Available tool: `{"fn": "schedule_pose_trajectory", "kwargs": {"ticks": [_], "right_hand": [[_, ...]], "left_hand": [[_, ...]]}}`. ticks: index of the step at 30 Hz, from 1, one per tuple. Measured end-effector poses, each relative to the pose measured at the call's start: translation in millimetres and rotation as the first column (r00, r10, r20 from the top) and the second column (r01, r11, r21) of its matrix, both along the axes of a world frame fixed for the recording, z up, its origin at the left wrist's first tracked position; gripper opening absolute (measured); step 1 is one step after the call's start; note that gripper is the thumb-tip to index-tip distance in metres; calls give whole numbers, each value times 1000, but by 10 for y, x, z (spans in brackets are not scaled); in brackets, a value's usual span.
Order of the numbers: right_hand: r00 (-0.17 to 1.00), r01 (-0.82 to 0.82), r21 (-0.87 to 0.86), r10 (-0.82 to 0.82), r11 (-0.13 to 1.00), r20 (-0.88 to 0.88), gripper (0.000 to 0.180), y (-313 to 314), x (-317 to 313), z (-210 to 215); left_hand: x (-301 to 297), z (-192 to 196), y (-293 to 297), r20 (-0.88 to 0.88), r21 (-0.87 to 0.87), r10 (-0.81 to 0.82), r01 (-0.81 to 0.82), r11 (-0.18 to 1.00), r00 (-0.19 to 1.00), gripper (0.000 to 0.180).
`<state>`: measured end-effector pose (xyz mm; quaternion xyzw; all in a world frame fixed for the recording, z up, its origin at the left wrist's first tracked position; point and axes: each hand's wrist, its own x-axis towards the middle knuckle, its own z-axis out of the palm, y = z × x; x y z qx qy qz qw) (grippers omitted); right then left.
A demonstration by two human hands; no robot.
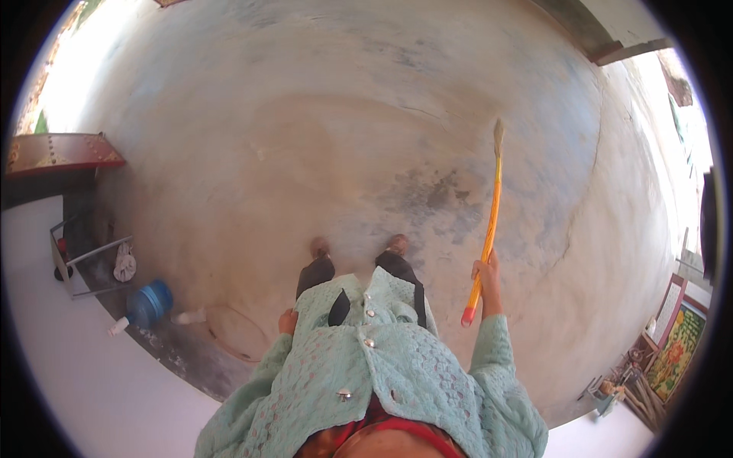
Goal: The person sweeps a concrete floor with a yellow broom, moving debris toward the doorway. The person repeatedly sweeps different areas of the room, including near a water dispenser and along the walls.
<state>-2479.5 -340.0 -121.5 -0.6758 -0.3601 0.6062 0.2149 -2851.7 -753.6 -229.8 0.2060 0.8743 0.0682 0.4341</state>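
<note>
My right hand (489, 275) is closed round the handle of a long, thin broom (494, 206). Its handle is orange and yellow with a red end cap just below my grip. The broom stretches away from me, and its narrow, dull greenish-brown head appears to touch or hover over the floor; I cannot tell which. At my left side hangs my left hand (288, 320), next to my pale green knitted cardigan (321, 336). Its fingers are mostly hidden from above, and nothing shows in it.
Under my feet spreads a grey-brown concrete floor (305, 153) with dark damp-looking patches. To the left are a blue water jug (150, 304), a metal-framed stand (92, 252) and a reddish-brown piece of furniture (65, 151). A framed floral picture (676, 347) and wooden pieces (637, 397) lean at the right.
</note>
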Motion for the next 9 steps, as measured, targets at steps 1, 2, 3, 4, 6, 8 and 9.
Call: {"fn": "schedule_pose_trajectory", "kwargs": {"ticks": [1,2,3,4,6,8,9], "right_hand": [[1000,17,-16,-17,1000,11,40,100,55,-146],[998,44,-37,-45,998,-37,33,204,73,-293],[994,64,-57,-69,996,-84,26,323,89,-448],[987,82,-77,-92,994,-131,19,445,89,-604],[987,-15,-136,-7,991,-159,14,591,-109,-937],[986,-147,-203,128,968,-103,12,650,-486,-1190],[970,-244,-232,239,942,-50,28,658,-689,-1335]], "left_hand": [[24,33,-11,-1,-13,0,0,1000,1000,34],[31,65,3,-4,-26,-1,1,1000,1000,34],[64,141,59,5,-31,25,-25,999,1000,34],[115,230,118,14,-37,53,-52,998,999,34],[159,273,80,-4,-60,80,-80,995,997,34],[238,184,-68,-49,-72,81,-84,994,996,35],[219,170,-30,-47,-69,76,-79,994,996,35]]}}
